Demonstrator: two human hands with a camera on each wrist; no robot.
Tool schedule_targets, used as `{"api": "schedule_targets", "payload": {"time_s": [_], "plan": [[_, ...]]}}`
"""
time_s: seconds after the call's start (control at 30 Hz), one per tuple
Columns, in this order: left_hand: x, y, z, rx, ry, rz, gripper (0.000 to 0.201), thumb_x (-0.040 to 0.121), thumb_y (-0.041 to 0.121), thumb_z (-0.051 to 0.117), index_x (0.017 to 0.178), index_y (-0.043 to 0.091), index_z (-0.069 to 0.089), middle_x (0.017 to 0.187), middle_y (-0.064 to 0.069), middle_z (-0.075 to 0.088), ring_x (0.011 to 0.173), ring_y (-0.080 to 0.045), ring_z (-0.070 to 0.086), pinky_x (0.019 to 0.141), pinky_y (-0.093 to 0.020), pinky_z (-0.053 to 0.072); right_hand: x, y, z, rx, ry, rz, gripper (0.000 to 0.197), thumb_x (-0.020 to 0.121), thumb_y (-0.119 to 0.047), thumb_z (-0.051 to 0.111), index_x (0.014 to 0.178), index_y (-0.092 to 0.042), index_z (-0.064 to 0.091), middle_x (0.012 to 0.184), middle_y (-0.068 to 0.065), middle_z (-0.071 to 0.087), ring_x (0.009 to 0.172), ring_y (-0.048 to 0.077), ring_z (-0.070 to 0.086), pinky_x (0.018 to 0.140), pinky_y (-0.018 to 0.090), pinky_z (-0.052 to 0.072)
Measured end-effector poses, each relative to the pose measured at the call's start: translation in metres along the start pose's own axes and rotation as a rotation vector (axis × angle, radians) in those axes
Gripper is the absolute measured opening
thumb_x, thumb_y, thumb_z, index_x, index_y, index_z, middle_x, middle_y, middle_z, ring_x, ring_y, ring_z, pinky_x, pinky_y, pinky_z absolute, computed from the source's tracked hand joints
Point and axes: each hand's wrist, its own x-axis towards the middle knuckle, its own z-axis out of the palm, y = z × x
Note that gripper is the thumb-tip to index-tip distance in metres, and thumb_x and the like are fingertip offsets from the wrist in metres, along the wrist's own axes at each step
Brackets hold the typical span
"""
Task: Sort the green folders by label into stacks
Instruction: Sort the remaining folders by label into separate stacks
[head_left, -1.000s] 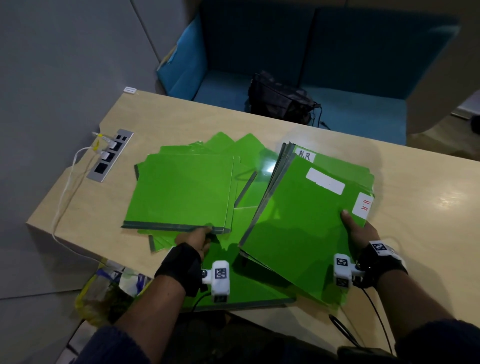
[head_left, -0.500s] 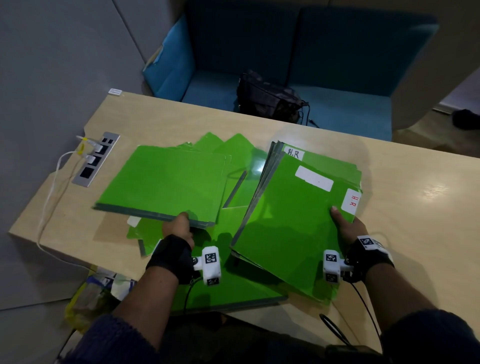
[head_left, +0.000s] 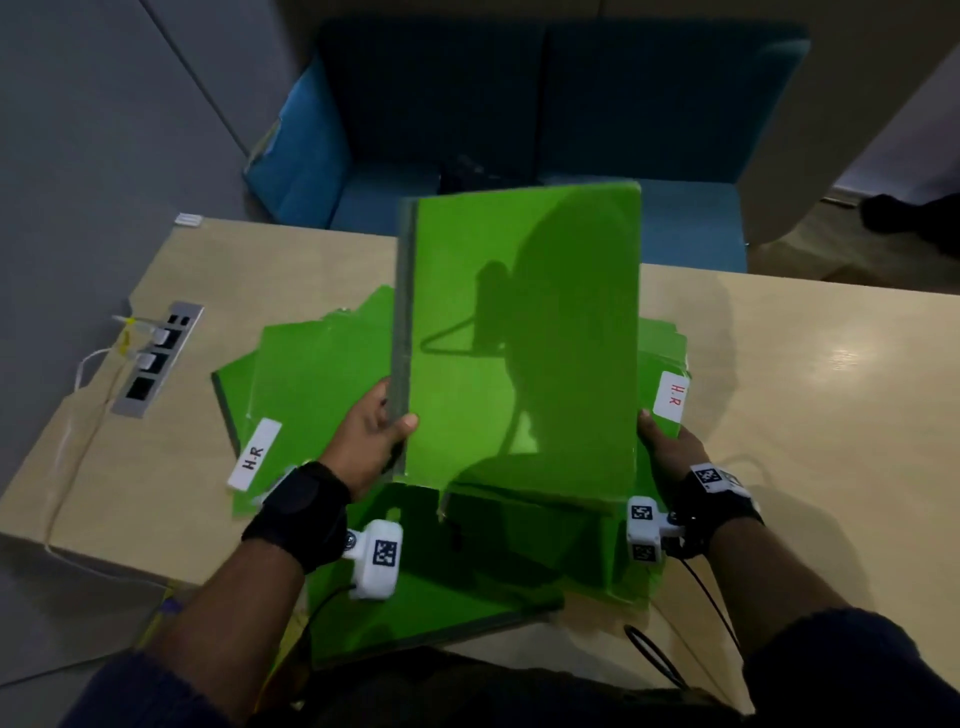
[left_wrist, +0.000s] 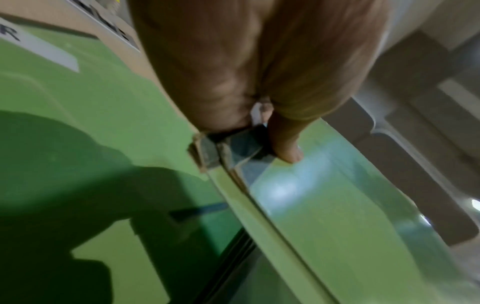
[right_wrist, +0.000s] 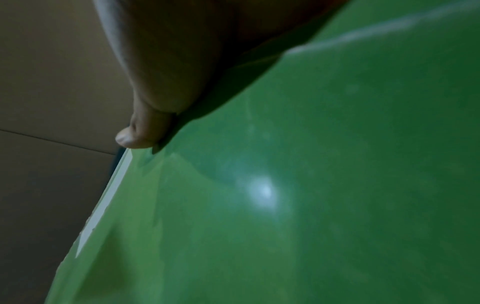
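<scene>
My left hand (head_left: 382, 426) grips a thick bundle of green folders (head_left: 524, 338) by its grey spine edge and holds it raised and tilted over the middle of the table. In the left wrist view my thumb (left_wrist: 285, 148) lies on the bundle's cover (left_wrist: 337, 216). My right hand (head_left: 667, 447) holds a stack of green folders with a red H.R label (head_left: 674, 396); the raised bundle hides most of it. My right thumb (right_wrist: 137, 137) lies on that stack's top cover (right_wrist: 285, 205). More green folders lie spread at the left, one with a black H.R label (head_left: 254, 457).
The wooden table (head_left: 810, 415) has a socket panel (head_left: 156, 358) with white cables at its left edge. A blue sofa (head_left: 519, 130) stands behind the far edge, with a dark bag (head_left: 462, 171) mostly hidden by the raised bundle.
My left hand has lifted its bundle off the left pile and swung it right and up over the right stack. This uncovered the folder with the black H.R label.
</scene>
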Motion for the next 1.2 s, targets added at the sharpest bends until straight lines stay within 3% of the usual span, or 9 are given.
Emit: {"api": "schedule_targets", "payload": {"time_s": [0.07, 0.1, 0.27, 0.37, 0.47, 0.67, 0.8, 1.0, 1.2], "plan": [[0.006, -0.01, 0.016, 0.047, -0.096, -0.06, 0.053, 0.094, -0.008, 0.051, 0.142, 0.007, 0.038, 0.111, -0.009, 0.065, 0.097, -0.023, 0.06, 0.097, -0.034, 0.045, -0.001, -0.002, -0.001, -0.067, 0.011, -0.023, 0.075, 0.076, -0.083, 0.049, 0.11, -0.018, 0.064, 0.098, 0.012, 0.072, 0.085, 0.034, 0.069, 0.083, 0.05, 0.056], [0.009, -0.018, 0.022, 0.088, -0.125, -0.085, 0.056, 0.094, -0.006, 0.052, 0.145, 0.009, 0.036, 0.115, -0.01, 0.06, 0.101, -0.024, 0.056, 0.1, -0.037, 0.043, -0.004, -0.006, -0.002, -0.12, 0.006, -0.033, 0.075, 0.082, -0.082, 0.041, 0.109, -0.016, 0.063, 0.094, 0.013, 0.07, 0.081, 0.031, 0.067, 0.079, 0.044, 0.055], [0.014, -0.051, 0.03, 0.271, -0.136, -0.175, 0.059, 0.097, 0.008, 0.053, 0.149, 0.026, 0.032, 0.113, -0.006, 0.054, 0.089, -0.021, 0.054, 0.07, -0.031, 0.05, -0.012, -0.018, -0.004, -0.169, -0.021, 0.008, 0.075, 0.091, -0.077, 0.013, 0.101, -0.014, 0.053, 0.08, 0.011, 0.057, 0.065, 0.023, 0.05, 0.058, 0.03, 0.033], [0.011, -0.051, 0.04, 0.399, -0.079, -0.112, 0.057, 0.097, 0.01, 0.053, 0.149, 0.019, 0.032, 0.126, -0.006, 0.043, 0.103, -0.025, 0.054, 0.083, -0.04, 0.055, -0.018, -0.017, -0.002, -0.069, -0.027, 0.013, 0.097, 0.054, -0.105, 0.021, 0.082, -0.015, 0.047, 0.057, 0.001, 0.038, 0.049, 0.016, 0.032, 0.051, 0.027, 0.024], [0.007, -0.054, 0.063, 0.488, -0.082, -0.08, 0.057, 0.092, 0.008, 0.06, 0.145, 0.013, 0.04, 0.118, -0.005, 0.033, 0.107, -0.022, 0.047, 0.108, -0.03, 0.04, -0.021, -0.007, -0.001, 0.029, -0.037, -0.01, 0.111, 0.023, -0.109, 0.036, 0.081, -0.015, 0.046, 0.055, -0.005, 0.034, 0.044, 0.012, 0.028, 0.045, 0.024, 0.026], [0.003, -0.066, 0.07, 0.474, -0.124, -0.046, 0.07, 0.089, 0.009, 0.066, 0.15, 0.015, 0.033, 0.116, -0.005, 0.033, 0.113, -0.027, 0.046, 0.108, -0.03, 0.042, -0.025, 0.004, 0.004, -0.036, 0.04, -0.034, 0.065, 0.081, -0.071, 0.06, 0.115, -0.016, 0.061, 0.094, 0.006, 0.067, 0.07, 0.022, 0.058, 0.059, 0.029, 0.045], [-0.001, -0.066, 0.062, 0.421, -0.116, -0.043, 0.067, 0.093, 0.015, 0.062, 0.152, 0.019, 0.03, 0.124, -0.004, 0.034, 0.112, -0.026, 0.05, 0.102, -0.038, 0.049, -0.03, 0.004, 0.008, 0.035, 0.057, -0.032, 0.053, 0.084, -0.057, 0.068, 0.114, -0.014, 0.061, 0.095, 0.005, 0.067, 0.076, 0.022, 0.06, 0.063, 0.03, 0.045], [-0.031, -0.096, 0.043, 0.466, 0.035, -0.147, 0.049, 0.1, 0.037, 0.046, 0.144, 0.015, 0.044, 0.135, -0.013, 0.042, 0.131, -0.03, 0.04, 0.113, -0.043, 0.034, -0.033, 0.006, 0.005, 0.034, 0.095, -0.054, 0.048, 0.088, -0.05, 0.068, 0.11, -0.008, 0.063, 0.082, 0.002, 0.061, 0.062, 0.018, 0.052, 0.054, 0.026, 0.04], [-0.083, -0.132, 0.003, 0.686, 0.463, -0.384, 0.074, 0.077, 0.043, 0.078, 0.135, 0.011, 0.046, 0.135, -0.017, 0.041, 0.127, -0.038, 0.039, 0.103, -0.049, 0.038, -0.035, -0.004, -0.011, -0.023, 0.093, -0.06, 0.04, 0.087, -0.053, 0.065, 0.094, -0.014, 0.058, 0.081, 0.002, 0.057, 0.064, 0.021, 0.051, 0.057, 0.029, 0.04]]}}
